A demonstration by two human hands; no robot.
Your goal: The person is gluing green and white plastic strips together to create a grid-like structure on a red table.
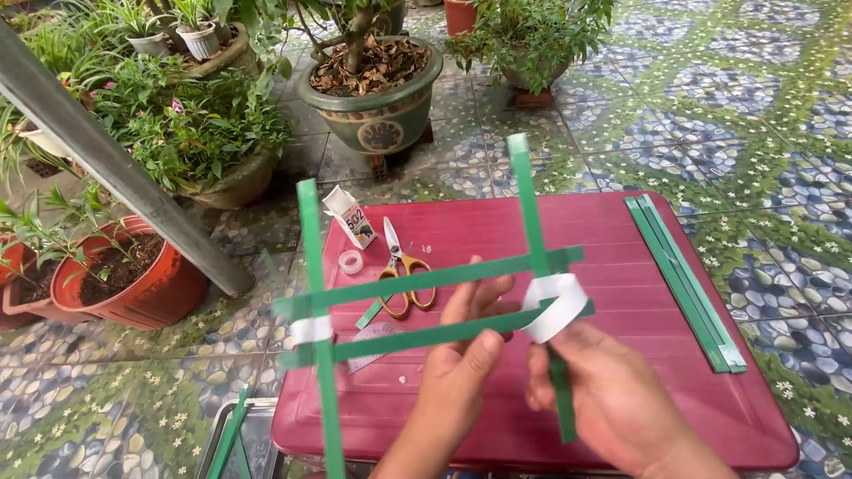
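Left hand (466,355) grips lower crossbar of green strip frame (426,306), held above red table (674,372). Right hand (603,390) pinches white tape (555,306) looped round frame's right joint. Scissors (401,270), glue box (349,215) near table's far left corner; spare green strips (683,279) along right edge. Red pot (124,275) holds soil, seedling; green glazed pot (377,98) holds dry leaves, trunk.

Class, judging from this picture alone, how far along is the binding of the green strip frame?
Done: white binding wraps the lower-left crossing. In hand: the right hand winds white tape round the lower-right crossing, while the left hand steadies the green strip frame. Left: both upper crossings look bare.
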